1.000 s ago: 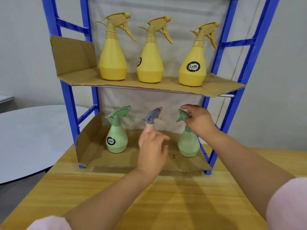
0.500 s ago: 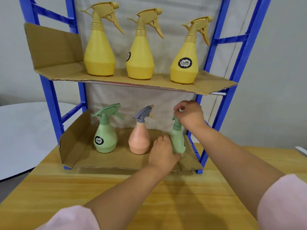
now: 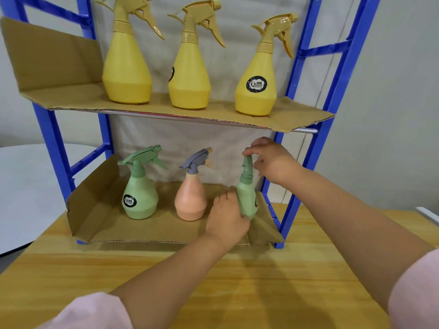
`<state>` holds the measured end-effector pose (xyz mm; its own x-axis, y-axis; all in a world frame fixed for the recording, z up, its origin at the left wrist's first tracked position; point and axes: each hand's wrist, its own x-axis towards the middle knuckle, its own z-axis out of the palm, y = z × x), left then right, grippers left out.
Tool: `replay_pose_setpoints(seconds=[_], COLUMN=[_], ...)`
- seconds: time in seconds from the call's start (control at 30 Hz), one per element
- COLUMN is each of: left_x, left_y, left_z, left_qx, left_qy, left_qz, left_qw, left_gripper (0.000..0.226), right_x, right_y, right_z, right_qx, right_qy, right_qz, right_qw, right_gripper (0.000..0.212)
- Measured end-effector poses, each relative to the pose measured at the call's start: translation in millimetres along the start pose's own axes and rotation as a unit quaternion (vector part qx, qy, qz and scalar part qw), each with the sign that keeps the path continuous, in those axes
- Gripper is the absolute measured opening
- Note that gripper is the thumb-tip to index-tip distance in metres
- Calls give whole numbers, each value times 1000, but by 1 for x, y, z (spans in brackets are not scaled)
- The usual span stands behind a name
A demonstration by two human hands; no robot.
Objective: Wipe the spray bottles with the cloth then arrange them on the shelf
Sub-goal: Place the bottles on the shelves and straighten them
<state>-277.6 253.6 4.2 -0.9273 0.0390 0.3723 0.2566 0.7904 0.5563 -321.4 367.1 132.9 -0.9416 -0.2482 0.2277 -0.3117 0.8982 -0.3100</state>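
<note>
A blue shelf frame (image 3: 337, 67) carries two cardboard-lined levels. Three yellow spray bottles (image 3: 188, 74) stand on the upper cardboard shelf (image 3: 71, 99). On the lower cardboard shelf (image 3: 102, 210) stand a green bottle (image 3: 140, 198) at the left and a peach bottle with a grey trigger (image 3: 190, 200) in the middle. At the right, a second green bottle (image 3: 247, 198) is held by both hands: my left hand (image 3: 228, 217) grips its body from the left, my right hand (image 3: 273, 162) pinches its trigger head. No cloth is in view.
The shelf stands on a wooden table (image 3: 213, 281). A round grey table (image 3: 28, 191) lies to the left. A grey fabric sheet (image 3: 237, 55) hangs behind the shelf. A white object (image 3: 427, 214) peeks in at the right edge.
My left hand moved from in front of the peach bottle to the right green bottle's body. That bottle has turned so its trigger points away. The view has come closer.
</note>
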Motion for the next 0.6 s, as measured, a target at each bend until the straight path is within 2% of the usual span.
replay_pose_setpoints(seconds=[0.1, 0.2, 0.4, 0.6], left_x=[3, 6, 9, 15], left_y=[2, -1, -1, 1], left_z=[4, 4, 5, 12], left_qx=[-17, -20, -62, -98], left_qy=[16, 30, 28, 18], left_qz=[-22, -49, -52, -37], left_qw=[999, 998, 996, 994], left_gripper=[71, 69, 62, 64], right_x=[-4, -6, -5, -8], right_y=[-1, -3, -3, 4], right_z=[-6, -7, -5, -4], right_qx=[-123, -168, -214, -198], right_qy=[11, 16, 42, 41], right_qz=[-30, -36, -40, -37], right_qw=[992, 985, 975, 979], right_gripper=[31, 26, 25, 29])
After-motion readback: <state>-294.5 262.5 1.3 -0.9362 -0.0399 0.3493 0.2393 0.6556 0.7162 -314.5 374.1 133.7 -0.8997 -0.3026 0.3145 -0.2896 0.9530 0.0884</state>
